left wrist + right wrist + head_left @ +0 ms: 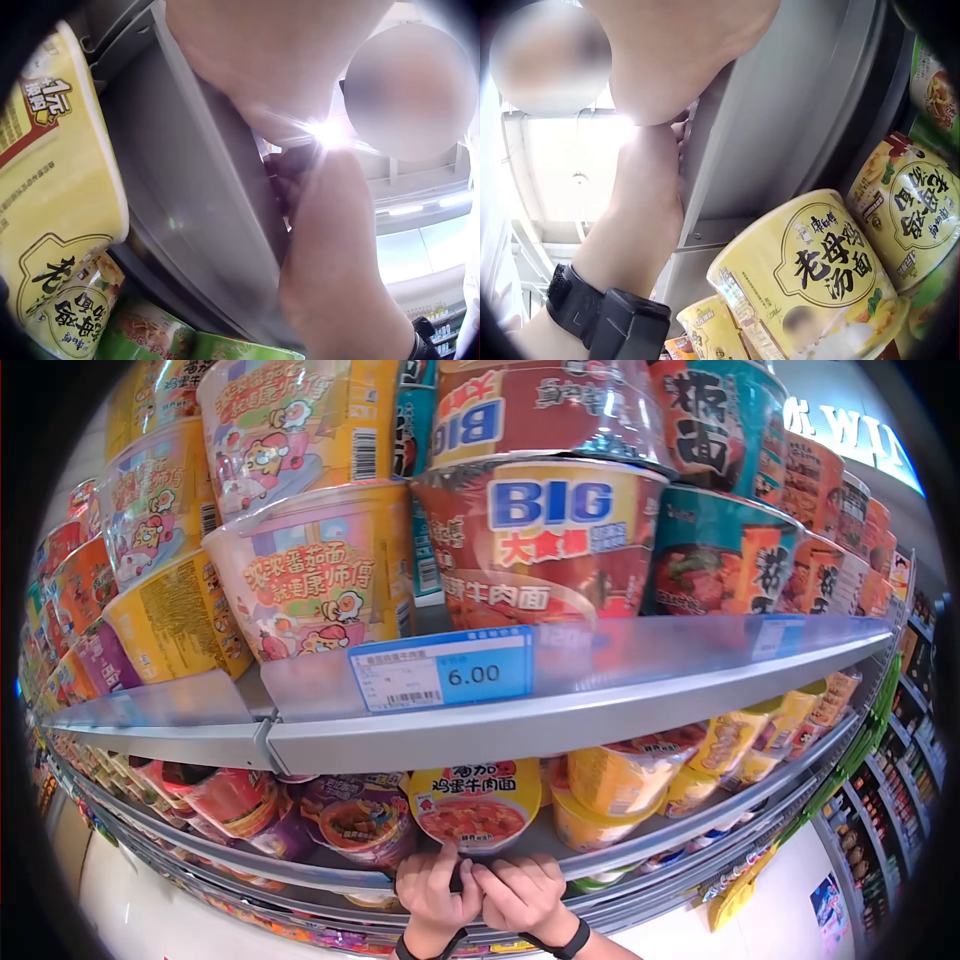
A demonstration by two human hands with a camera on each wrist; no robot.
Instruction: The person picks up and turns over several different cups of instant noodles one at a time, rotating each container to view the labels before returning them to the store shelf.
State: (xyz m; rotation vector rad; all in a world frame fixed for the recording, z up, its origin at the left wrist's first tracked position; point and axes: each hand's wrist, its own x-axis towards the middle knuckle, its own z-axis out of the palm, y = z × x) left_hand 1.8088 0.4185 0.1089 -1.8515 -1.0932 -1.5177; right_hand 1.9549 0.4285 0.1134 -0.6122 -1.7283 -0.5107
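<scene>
My left hand [432, 898] and right hand [522, 898] are side by side at the front edge of the lower shelf [620, 865], fingers bent. A small dark patch shows between them; I cannot tell whether they pinch something. Just behind the fingers, a yellow-lidded bowl of instant noodles [475, 805] leans forward with its lid facing me. A purple noodle bowl [358, 822] is at its left. From below, the left wrist view shows my left palm [262, 52] against the grey shelf front, and the right wrist view shows my right palm [682, 52] likewise.
Above the hands juts an upper shelf with a clear front strip and a blue price tag [445, 668]. Stacked noodle tubs, including a red one [545, 545], stand behind it. Yellow noodle tubs [810, 270] stand on a level below the hands. A yellow cloth-like thing [740, 890] hangs lower right.
</scene>
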